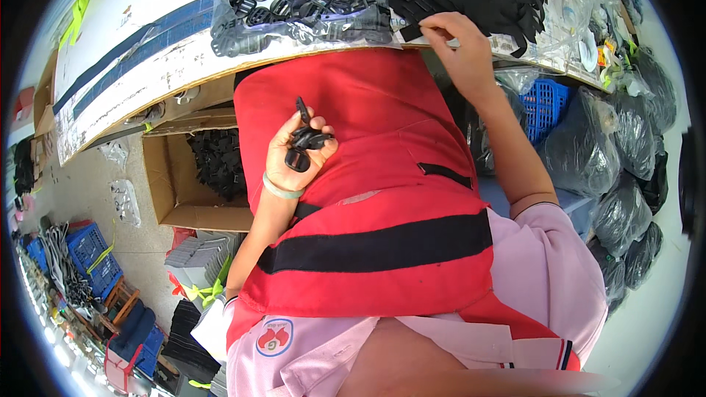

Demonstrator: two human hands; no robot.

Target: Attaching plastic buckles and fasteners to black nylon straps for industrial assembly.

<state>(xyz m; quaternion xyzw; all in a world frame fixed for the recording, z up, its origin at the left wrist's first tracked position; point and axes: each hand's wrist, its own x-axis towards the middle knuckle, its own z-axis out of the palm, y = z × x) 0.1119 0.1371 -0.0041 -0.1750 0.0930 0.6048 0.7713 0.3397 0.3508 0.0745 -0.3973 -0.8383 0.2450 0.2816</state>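
Single view only: a head-worn fisheye camera looks steeply down the wearer's own front. The red fabric apron with a black band fills the centre at close range. The white-topped worktable edge curves across the top of the view, farther off. The grey concrete floor shows at left, far below. Straight edges bow near the dark circular rim. No second view overlaps it.

black plastic buckles | bunched in left grip | black webbing strip | flat at bench edge, pinched
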